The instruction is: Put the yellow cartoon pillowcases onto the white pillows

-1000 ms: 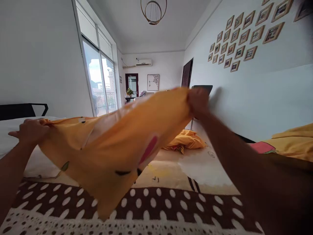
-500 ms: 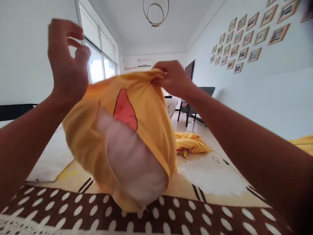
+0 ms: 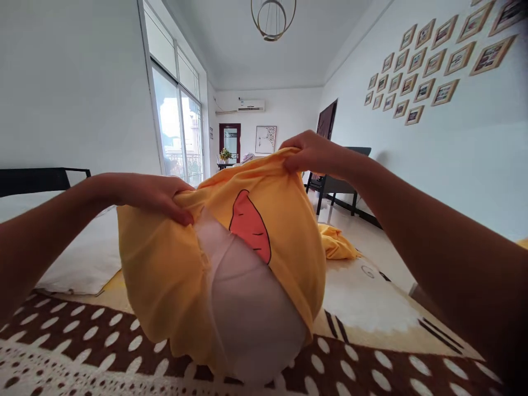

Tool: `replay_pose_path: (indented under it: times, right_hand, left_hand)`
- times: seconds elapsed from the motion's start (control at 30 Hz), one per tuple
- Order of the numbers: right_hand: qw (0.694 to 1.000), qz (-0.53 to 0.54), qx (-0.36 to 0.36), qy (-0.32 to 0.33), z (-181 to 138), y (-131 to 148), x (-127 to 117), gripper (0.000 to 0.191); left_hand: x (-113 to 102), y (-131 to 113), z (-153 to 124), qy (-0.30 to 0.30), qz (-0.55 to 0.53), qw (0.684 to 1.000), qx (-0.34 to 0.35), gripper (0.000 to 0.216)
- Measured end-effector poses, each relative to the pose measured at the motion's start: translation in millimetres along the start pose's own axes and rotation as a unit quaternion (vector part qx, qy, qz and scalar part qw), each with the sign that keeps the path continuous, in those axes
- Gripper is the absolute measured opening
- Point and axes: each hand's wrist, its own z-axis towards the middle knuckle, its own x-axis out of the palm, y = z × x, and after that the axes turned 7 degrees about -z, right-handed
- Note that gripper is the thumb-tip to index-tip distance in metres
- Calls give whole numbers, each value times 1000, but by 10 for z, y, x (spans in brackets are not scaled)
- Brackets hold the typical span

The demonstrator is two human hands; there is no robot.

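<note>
In the head view a yellow pillowcase point(image 3: 165, 275) with a red printed shape hangs around a white pillow point(image 3: 256, 308), which shows through the wide opening facing me. My left hand point(image 3: 154, 195) is closed on the case's edge at the upper left, thumb at the front. Farther right, my right hand point(image 3: 309, 154) pinches the bunched upper edge of the same cloth. The pillow's lower end hangs over the brown, white-dotted border of the bedding; whether it touches there I cannot tell.
Another white pillow point(image 3: 78, 253) lies at the left. Crumpled yellow cloth point(image 3: 338, 242) rests on the bedding point(image 3: 379, 302) behind the case, to the right. A dark chair point(image 3: 334, 184) stands beyond, near the right wall.
My left hand has come down from the air and taken hold of the pillowcase edge. The case and pillow have shifted right and slightly down, along with my right hand.
</note>
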Motion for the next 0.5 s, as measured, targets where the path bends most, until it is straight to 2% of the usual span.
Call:
replay_pose_path:
  times: [0.07, 0.13, 0.23, 0.37, 0.43, 0.5]
  right_hand:
    - [994, -26, -2, 102, -72, 23, -91, 3]
    - [983, -58, -13, 171, -129, 59, -199, 10]
    - [974, -127, -21, 187, -149, 117, -279, 14]
    - [945, -226, 10, 238, -109, 148, -113, 17]
    - [933, -266, 31, 240, -122, 132, 10, 19]
    - [931, -282, 32, 228, -168, 94, 84, 16]
  left_hand:
    - [41, -14, 23, -17, 35, 999, 8, 33]
    - [78, -58, 33, -51, 82, 995, 27, 33]
    - [117, -142, 48, -124, 151, 979, 55, 38]
    - [183, -187, 140, -248, 254, 923, 147, 46]
    - [213, -153, 196, -265, 280, 904, 185, 48]
    - [211, -83, 215, -251, 277, 912, 169, 52]
